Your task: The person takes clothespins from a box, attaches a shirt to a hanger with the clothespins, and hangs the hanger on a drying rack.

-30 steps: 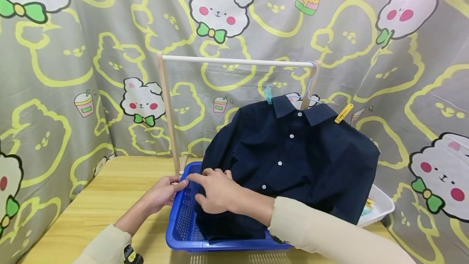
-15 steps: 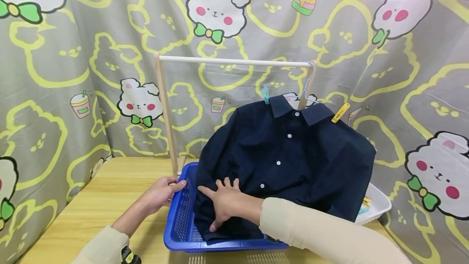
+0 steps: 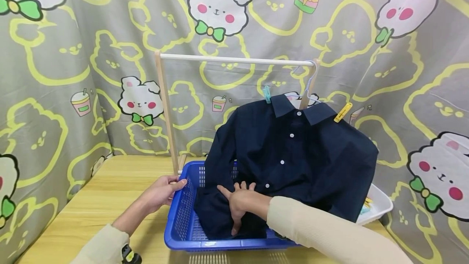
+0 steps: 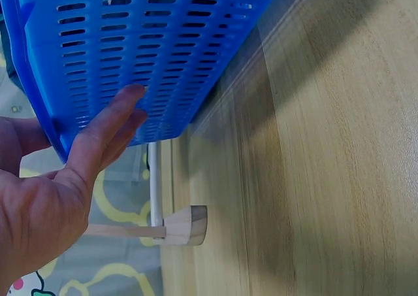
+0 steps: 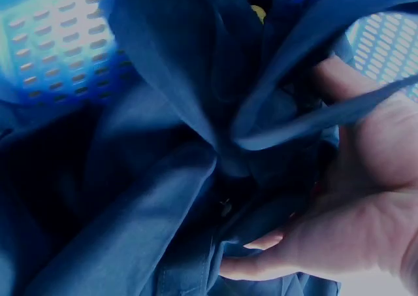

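Note:
A dark navy button-up shirt (image 3: 315, 154) hangs on a pale blue wire hanger (image 3: 309, 86), its lower part bunched inside a blue perforated basket (image 3: 169, 225). My left hand (image 3: 166, 190) grips the basket's left rim, thumb over the top; in the left wrist view its fingers (image 4: 111, 123) lie along the outer wall. With fingers spread, my right hand (image 3: 243, 205) presses on the shirt's lower front, within the basket. Loose folds surround the right hand (image 5: 366, 198) in the right wrist view, and a strip of cloth crosses it. A teal clothespin (image 3: 267, 94) and a yellow clothespin (image 3: 342, 112) sit at the shoulders.
The hanger hooks over the right end of a rack's white bar (image 3: 234, 59), whose wooden post (image 3: 166, 113) rises behind the basket. Partly behind the shirt, a white tray (image 3: 381, 207) holds clothespins. A patterned curtain (image 3: 227, 11) backs the wooden table (image 3: 121, 186).
My right hand has moved from near the basket's left rim down and rightward onto the shirt. The cloth has shifted right, baring more of the basket's back left. My left hand stays on the rim.

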Demonstrator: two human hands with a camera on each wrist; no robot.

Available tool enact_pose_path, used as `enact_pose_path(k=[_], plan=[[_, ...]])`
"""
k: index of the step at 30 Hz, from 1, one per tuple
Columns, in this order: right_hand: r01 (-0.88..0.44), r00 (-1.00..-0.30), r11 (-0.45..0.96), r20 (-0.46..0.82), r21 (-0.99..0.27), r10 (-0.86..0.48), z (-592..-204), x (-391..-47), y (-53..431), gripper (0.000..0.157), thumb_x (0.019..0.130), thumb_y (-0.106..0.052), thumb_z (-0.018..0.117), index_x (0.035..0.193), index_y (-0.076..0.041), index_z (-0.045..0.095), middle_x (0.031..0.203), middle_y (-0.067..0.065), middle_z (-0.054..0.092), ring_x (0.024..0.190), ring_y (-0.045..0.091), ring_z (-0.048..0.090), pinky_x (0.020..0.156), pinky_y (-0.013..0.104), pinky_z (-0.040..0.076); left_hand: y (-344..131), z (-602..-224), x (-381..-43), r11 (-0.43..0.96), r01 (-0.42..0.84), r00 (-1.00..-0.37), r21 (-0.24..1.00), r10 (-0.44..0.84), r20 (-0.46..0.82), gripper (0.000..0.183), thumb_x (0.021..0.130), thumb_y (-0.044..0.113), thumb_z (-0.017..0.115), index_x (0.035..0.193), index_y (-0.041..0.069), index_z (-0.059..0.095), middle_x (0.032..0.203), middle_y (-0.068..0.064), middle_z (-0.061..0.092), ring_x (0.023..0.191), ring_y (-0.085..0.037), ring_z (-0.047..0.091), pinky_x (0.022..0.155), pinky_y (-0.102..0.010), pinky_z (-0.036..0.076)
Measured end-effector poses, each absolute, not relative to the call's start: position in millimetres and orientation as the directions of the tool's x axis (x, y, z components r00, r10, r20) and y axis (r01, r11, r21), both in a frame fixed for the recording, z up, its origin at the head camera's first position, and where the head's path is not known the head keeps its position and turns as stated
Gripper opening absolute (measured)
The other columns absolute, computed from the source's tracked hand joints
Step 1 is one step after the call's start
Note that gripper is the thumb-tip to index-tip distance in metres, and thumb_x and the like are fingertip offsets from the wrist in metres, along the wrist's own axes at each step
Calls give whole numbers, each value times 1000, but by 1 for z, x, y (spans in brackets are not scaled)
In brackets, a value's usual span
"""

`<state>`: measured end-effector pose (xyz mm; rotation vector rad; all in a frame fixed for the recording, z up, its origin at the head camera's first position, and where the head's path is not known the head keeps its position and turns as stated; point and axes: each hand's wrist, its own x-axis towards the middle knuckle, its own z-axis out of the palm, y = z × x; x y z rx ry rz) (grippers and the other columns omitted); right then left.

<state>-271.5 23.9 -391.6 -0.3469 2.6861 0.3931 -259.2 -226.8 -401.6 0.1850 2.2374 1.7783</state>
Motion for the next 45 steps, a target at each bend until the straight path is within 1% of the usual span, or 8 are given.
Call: enact_pose_path(k=[8, 12, 19, 24, 28, 31, 37, 45], plan=[[-284, -885, 930, -436, 232, -162, -369, -253, 35, 128, 59, -48, 97, 156, -53, 14, 158, 7, 31, 146, 29, 27, 119, 60, 21, -228, -402, -261, 227, -68, -951, 971, 280, -132, 48, 108, 26, 50, 132, -15, 45, 104, -19, 71, 87, -26, 74, 76, -45, 62], [-257, -893, 921, -437, 293, -111, -367, -249, 37, 127, 61, -48, 97, 157, -51, 14, 149, 8, 35, 138, 29, 32, 118, 61, 24, -228, -402, -261, 218, -66, -948, 974, 291, -129, 47, 108, 26, 50, 132, -15, 45, 104, -19, 71, 87, -26, 74, 76, -45, 62], [-270, -888, 868, -457, 416, -57, -370, -247, 43, 125, 65, -54, 92, 157, -51, 9, 135, 10, 38, 117, 24, 37, 117, 53, 29, -227, -402, -261, 215, -65, -947, 974, 295, -128, 48, 108, 26, 50, 132, -15, 44, 105, -19, 71, 89, -27, 74, 76, -46, 62], [-319, -887, 847, -449, 426, -109, -389, -261, 57, 135, 57, -53, 96, 155, -56, 3, 125, 5, 45, 103, 23, 42, 99, 44, 39, -228, -402, -260, 216, -63, -947, 974, 296, -127, 49, 108, 26, 50, 134, -15, 43, 108, -21, 71, 90, -28, 74, 76, -46, 62], [-335, -888, 835, -444, 436, -124, -412, -275, 68, 142, 52, -55, 97, 152, -61, -2, 112, 1, 45, 88, 21, 38, 74, 35, 34, -228, -403, -260, 221, -65, -947, 973, 294, -130, 50, 108, 27, 49, 135, -15, 43, 110, -22, 71, 91, -29, 74, 76, -46, 62], [-328, -889, 855, -437, 402, -136, -421, -282, 75, 146, 48, -49, 100, 151, -64, -3, 118, -1, 47, 89, 21, 39, 73, 35, 34, -228, -403, -260, 219, -67, -947, 973, 294, -132, 50, 108, 27, 50, 135, -15, 43, 110, -22, 70, 92, -30, 74, 77, -46, 62], [-333, -893, 890, -408, 312, -190, -428, -285, 84, 148, 46, -34, 104, 151, -64, 4, 134, -4, 49, 107, 19, 46, 91, 34, 39, -228, -404, -260, 212, -59, -943, 975, 308, -124, 51, 108, 26, 49, 136, -16, 42, 111, -22, 70, 92, -31, 74, 77, -47, 62], [-392, -875, 879, -404, 270, -266, -424, -282, 92, 130, 51, -31, 103, 150, -55, 22, 133, -2, 50, 122, 18, 48, 103, 36, 39, -227, -403, -259, 213, -57, -943, 975, 310, -123, 52, 108, 26, 49, 137, -16, 41, 110, -22, 70, 92, -31, 74, 78, -47, 61]])
